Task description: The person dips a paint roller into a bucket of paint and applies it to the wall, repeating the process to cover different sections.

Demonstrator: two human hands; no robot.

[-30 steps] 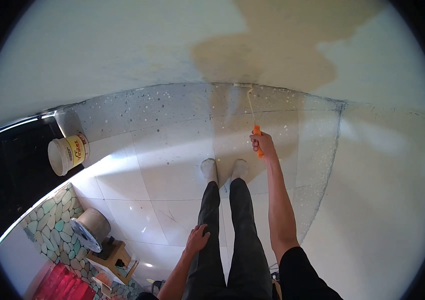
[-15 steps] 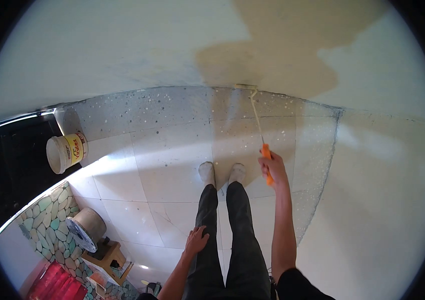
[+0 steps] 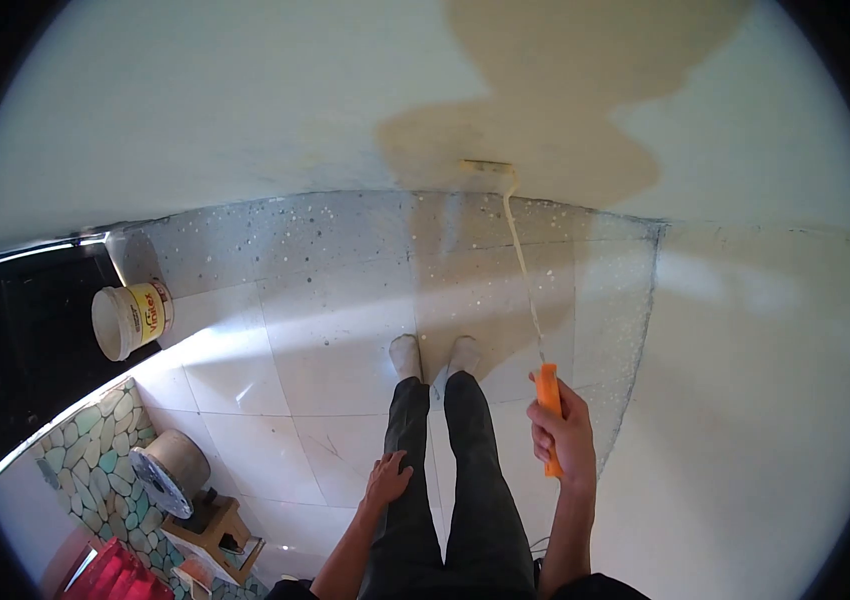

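Note:
My right hand [image 3: 563, 430] is wrapped round the orange handle of a paint roller [image 3: 549, 410]. Its long thin frame reaches away from me, and the roller head [image 3: 488, 167] lies against the lower part of the pale wall [image 3: 275, 110], a little above the floor line. My left hand [image 3: 388, 478] rests on my dark trouser leg near the knee, holding nothing, its fingers stretched out. Below the wall, the tiled floor [image 3: 345, 290] carries many paint specks. My shadow covers the wall and floor around the roller.
A white paint bucket [image 3: 133, 320] with a yellow label stands at the left, by a dark opening. Nearer me are a large spool-like cylinder [image 3: 173, 470], a wooden box stand [image 3: 215, 540], red cloth [image 3: 117, 575] and a pebble-patterned floor [image 3: 95, 460]. Another wall [image 3: 755, 400] rises on the right.
The roller head has moved from the floor line up onto the wall. My right hand has drawn back towards me with the handle. My left hand stays on the leg.

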